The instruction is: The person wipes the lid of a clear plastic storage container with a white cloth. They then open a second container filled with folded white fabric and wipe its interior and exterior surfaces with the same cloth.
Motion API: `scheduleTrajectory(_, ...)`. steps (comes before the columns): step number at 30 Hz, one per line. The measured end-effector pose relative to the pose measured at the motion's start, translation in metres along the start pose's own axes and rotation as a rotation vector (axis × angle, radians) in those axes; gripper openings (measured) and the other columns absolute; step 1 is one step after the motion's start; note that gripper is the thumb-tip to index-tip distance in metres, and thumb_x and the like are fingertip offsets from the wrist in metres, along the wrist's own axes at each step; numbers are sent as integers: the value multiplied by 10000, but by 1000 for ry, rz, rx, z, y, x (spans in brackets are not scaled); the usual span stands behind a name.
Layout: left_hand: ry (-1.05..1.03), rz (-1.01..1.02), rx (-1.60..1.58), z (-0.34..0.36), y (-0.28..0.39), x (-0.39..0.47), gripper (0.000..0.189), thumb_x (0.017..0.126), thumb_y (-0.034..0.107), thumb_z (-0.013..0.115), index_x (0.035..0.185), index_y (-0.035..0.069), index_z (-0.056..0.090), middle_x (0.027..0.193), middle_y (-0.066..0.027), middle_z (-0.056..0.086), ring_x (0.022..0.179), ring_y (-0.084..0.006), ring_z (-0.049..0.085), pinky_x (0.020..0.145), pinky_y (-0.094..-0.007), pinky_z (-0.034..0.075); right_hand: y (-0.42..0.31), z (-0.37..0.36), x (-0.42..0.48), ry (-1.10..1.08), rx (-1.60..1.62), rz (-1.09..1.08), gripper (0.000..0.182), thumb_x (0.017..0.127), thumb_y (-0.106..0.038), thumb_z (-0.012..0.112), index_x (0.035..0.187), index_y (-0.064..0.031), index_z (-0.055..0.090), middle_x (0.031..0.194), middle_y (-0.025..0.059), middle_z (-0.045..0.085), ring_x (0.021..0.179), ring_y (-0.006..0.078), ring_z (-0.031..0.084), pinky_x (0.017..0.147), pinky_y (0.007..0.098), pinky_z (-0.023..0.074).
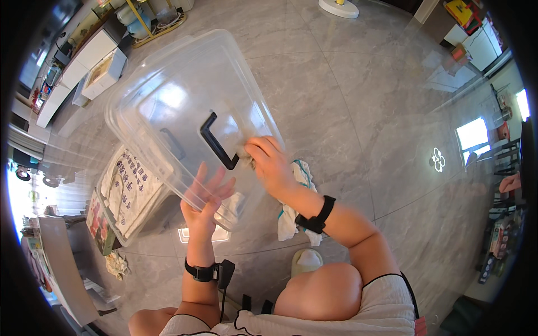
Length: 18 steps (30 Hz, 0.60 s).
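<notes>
A large clear plastic lid (185, 80) with a black handle (216, 140) is held tilted above the floor. My left hand (206, 197) grips its near rim, the thumb on the near side and the fingers showing through the plastic. Against the lid's surface, close to the handle's lower end, my right hand (269, 164) pinches a small greyish wad (248, 157), perhaps cloth; the fingers hide most of it. Behind my right wrist, a white cloth with teal edging (288, 222) lies on the floor.
Left of the lid, a white bag bearing writing (126, 189) lies over a plastic container (111, 229). A crumpled cloth (117, 264) is on the floor nearby. White tubs (105, 75) stand by a low cabinet at upper left. A round white base (338, 8) stands far ahead.
</notes>
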<state>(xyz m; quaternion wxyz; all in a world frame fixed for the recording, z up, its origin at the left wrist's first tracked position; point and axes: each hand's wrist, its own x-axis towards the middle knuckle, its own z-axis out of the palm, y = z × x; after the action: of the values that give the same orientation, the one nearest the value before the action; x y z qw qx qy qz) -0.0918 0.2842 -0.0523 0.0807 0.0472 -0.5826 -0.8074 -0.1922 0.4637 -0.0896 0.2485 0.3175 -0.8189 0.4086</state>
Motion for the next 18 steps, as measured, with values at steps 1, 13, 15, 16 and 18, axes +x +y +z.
scheduleTrajectory(1,2,9,30,-1,-3,-2,878,763,95,702,1489,-98,247,1324,-362,518,1099,-503,617,862,-475,566,-4,3,-2,-6,132,93,308,745,-24,616,1052,-29,632,1156,80,602,1051,283,548,884,375,489)
scheduleTrajectory(13,71,-73,-11,-11,3,4,785,763,-8,603,1479,-92,293,1313,-349,536,1083,-464,641,865,-478,565,74,-19,0,-182,-652,158,264,700,-164,702,939,-61,653,973,92,615,1033,284,563,872,416,485)
scheduleTrajectory(15,89,-46,-11,-15,3,6,808,770,21,600,1498,-70,259,1343,-356,506,1090,-463,639,857,-468,568,88,-27,-13,-14,-417,316,239,747,-139,677,968,-50,658,967,83,629,1001,254,582,854,377,490)
scheduleTrajectory(16,86,-29,1,-20,-1,6,833,780,54,603,1516,-50,226,1362,-359,488,1094,-457,639,850,-456,571,89,-27,-19,66,-294,398,227,771,-126,665,982,-44,660,965,78,636,985,239,591,846,357,492)
scheduleTrajectory(18,75,-27,6,-23,-2,6,862,791,96,607,1536,-22,191,1387,-360,463,1101,-449,639,845,-444,574,84,-29,-24,-19,263,756,205,821,-80,600,1012,-32,660,980,60,647,932,191,601,822,313,488)
